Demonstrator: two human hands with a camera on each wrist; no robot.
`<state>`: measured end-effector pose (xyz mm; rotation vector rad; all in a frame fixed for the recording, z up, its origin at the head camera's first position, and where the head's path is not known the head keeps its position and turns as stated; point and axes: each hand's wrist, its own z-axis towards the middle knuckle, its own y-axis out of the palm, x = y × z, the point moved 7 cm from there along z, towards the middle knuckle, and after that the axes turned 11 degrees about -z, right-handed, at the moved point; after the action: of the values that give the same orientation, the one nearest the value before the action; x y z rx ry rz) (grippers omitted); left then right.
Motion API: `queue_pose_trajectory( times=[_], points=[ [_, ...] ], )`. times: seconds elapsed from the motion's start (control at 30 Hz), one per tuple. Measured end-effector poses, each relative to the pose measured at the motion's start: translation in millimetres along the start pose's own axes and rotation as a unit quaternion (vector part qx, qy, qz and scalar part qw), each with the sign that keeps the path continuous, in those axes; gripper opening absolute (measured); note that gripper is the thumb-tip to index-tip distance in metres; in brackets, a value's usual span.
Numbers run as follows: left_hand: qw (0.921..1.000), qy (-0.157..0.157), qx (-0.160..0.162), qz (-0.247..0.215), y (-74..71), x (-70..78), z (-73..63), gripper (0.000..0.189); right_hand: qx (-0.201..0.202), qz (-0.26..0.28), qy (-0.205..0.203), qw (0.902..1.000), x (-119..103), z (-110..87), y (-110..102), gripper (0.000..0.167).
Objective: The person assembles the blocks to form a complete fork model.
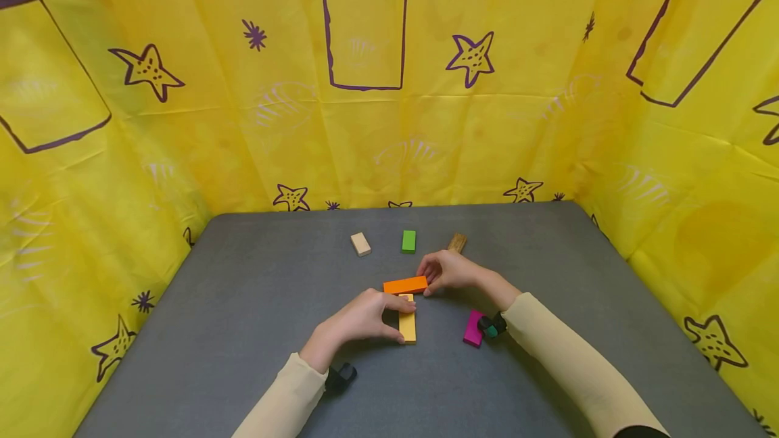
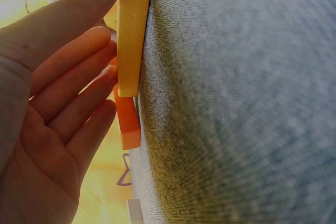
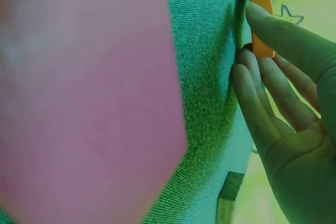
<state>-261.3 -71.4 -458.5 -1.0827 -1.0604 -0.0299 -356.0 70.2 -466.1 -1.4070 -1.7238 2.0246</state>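
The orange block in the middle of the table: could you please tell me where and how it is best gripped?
Probably by its right end, coming from the right and pinching across its narrow width. The orange block is long and slim, lying roughly left to right, and the yellow block crowds its near long side; the right hand is at that end.

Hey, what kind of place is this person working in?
Probably a small, screened booth, perhaps set up for recording: yellow fabric printed with star shapes rises on three sides of a grey tabletop, and a small black device sits at each wrist.
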Motion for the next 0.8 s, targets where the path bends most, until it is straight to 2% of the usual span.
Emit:
queue_pose_trajectory(
  times=[0.8],
  points=[
    [1.0000,-0.001,-0.001,-0.006,0.0,0.8,0.4,0.056,-0.014,-0.018,0.000,0.9997,-1.9,-2.2,1.2,0.028]
  ],
)
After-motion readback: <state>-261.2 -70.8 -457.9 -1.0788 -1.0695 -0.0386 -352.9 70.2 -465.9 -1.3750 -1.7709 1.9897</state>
